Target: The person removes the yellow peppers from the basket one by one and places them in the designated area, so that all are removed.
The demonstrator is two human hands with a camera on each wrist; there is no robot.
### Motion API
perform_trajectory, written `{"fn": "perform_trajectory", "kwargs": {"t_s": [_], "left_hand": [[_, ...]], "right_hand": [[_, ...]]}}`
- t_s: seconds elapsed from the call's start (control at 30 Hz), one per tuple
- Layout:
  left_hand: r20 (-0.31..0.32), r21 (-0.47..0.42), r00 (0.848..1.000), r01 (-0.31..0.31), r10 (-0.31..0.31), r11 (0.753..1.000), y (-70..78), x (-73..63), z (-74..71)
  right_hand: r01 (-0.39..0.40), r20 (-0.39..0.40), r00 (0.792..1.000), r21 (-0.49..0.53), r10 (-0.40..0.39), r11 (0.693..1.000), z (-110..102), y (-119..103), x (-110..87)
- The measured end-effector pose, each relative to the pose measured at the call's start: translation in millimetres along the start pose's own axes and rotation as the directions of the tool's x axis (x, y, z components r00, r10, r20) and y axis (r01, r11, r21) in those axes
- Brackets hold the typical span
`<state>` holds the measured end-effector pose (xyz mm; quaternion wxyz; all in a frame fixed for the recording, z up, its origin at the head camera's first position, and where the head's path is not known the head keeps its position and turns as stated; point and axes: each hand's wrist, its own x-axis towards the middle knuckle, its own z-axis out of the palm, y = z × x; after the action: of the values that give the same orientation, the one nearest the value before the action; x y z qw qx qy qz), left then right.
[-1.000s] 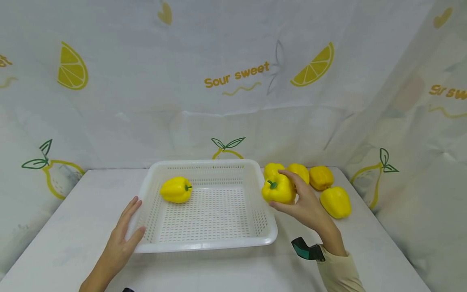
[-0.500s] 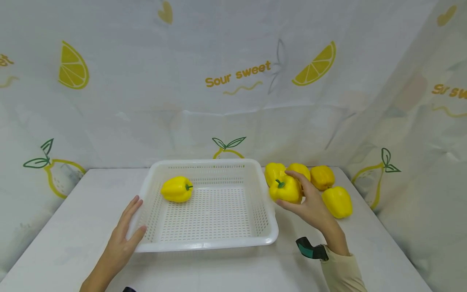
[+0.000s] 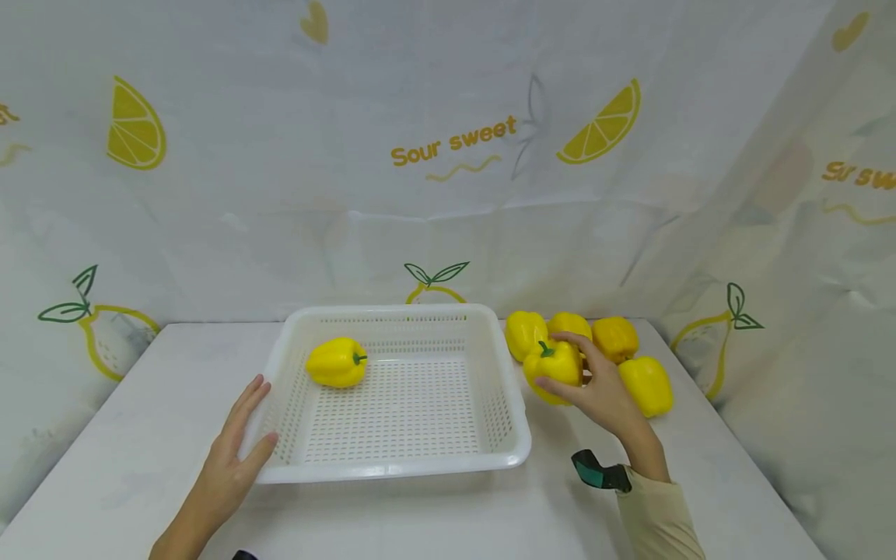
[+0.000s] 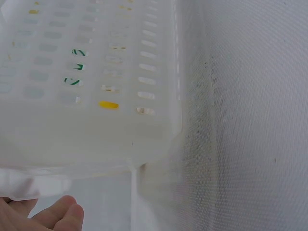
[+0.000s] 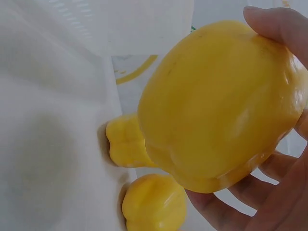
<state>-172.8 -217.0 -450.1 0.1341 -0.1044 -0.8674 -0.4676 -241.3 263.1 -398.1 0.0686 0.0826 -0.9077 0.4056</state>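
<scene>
In the head view a white perforated plastic basket (image 3: 392, 471) stands on the table, with one yellow bell pepper (image 3: 337, 362) lying inside at its left. My left hand (image 3: 227, 463) rests against the basket's left rim, fingers spread and fairly straight; their tips also show by the rim in the left wrist view. My right hand (image 3: 603, 390) grips another yellow bell pepper (image 3: 551, 372), green stem up, just outside the basket's right side. The right wrist view shows this pepper (image 5: 216, 106) up close between thumb and fingers, above the table.
Several more yellow bell peppers lie on the table right of the basket, among them one at the front right (image 3: 647, 387) and one at the back (image 3: 615, 338). A white lemon-print cloth (image 3: 315, 257) hangs behind the table (image 3: 392, 521).
My right hand has moved right and slightly down with the bell pepper, away from the basket's right rim. My left hand and the basket have stayed in place.
</scene>
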Motion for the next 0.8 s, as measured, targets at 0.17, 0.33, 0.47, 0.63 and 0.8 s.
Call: {"fn": "perform_trajectory", "kwargs": {"t_s": [0.17,0.33,0.47,0.63,0.8], "left_hand": [[-0.001,-0.005,1.0,-0.007,0.007,1.0,-0.5,0.2,-0.1],[-0.004,-0.009,1.0,-0.017,0.017,1.0,-0.6,0.6,0.0],[-0.003,-0.012,1.0,-0.021,0.021,1.0,-0.6,0.3,-0.1],[0.002,-0.006,1.0,-0.011,0.011,1.0,-0.1,0.0,-0.2],[0.001,-0.003,1.0,-0.004,0.004,1.0,0.8,-0.1,0.2]], "right_hand": [[-0.052,0.008,0.999,-0.004,0.052,0.999,-1,10,1.6],[-0.096,0.016,0.995,-0.018,0.096,0.995,-2,17,2.3],[-0.138,0.028,0.99,-0.023,0.139,0.99,-4,21,2.1],[-0.178,0.025,0.984,-0.043,0.179,0.983,-7,24,2.3],[-0.196,0.019,0.98,-0.083,0.198,0.977,-8,27,2.8]]}}
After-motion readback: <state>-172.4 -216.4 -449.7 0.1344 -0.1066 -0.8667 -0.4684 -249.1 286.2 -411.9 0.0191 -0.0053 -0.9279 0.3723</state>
